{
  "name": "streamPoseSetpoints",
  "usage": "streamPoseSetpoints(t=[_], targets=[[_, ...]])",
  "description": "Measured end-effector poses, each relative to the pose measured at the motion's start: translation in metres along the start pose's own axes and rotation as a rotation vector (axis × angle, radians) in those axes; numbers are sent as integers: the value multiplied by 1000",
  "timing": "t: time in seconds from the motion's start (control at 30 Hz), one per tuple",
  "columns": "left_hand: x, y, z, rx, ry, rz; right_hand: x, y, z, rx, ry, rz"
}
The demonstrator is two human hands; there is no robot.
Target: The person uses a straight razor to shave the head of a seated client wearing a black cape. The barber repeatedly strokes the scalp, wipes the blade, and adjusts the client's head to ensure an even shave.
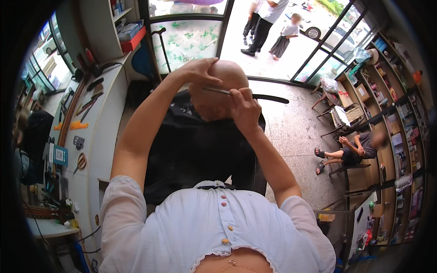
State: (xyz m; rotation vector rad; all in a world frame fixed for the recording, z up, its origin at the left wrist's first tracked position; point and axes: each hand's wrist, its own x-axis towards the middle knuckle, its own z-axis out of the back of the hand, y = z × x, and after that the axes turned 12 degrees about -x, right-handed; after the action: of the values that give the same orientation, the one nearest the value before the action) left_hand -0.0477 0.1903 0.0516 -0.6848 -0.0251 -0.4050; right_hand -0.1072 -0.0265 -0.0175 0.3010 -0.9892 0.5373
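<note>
A seated person's shaved head (233, 73) is in front of me, above a black cape (195, 150). My left hand (200, 71) lies on the left side of the head with its fingers spread against the scalp. Pinched in my right hand (246, 109) is a straight razor (273, 98). Its metal blade points left across the head, just below my left fingers, and its black handle sticks out to the right. Whether the blade's edge touches the skin, I cannot tell.
Along the left, a white counter (107, 102) holds scissors (81, 162), an orange comb (73, 125) and other tools. A walking cane (164, 48) leans by the glass door. Another person (359, 148) sits at right beside filled shelves (393, 132). People stand outside the doorway.
</note>
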Motion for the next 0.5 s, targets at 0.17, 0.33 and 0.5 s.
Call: streamPoseSetpoints(t=[0.17, 0.33, 0.5], targets=[[-2, -8, 2, 12, -34, 22, -3, -1, 0, -45, 12, 49], [1, -5, -4, 32, -44, 41, -2, -1, -2, -28, -45, 21], [1, -6, -4, 21, -48, 23, -4, -3, -4, -56, -8, 54]])
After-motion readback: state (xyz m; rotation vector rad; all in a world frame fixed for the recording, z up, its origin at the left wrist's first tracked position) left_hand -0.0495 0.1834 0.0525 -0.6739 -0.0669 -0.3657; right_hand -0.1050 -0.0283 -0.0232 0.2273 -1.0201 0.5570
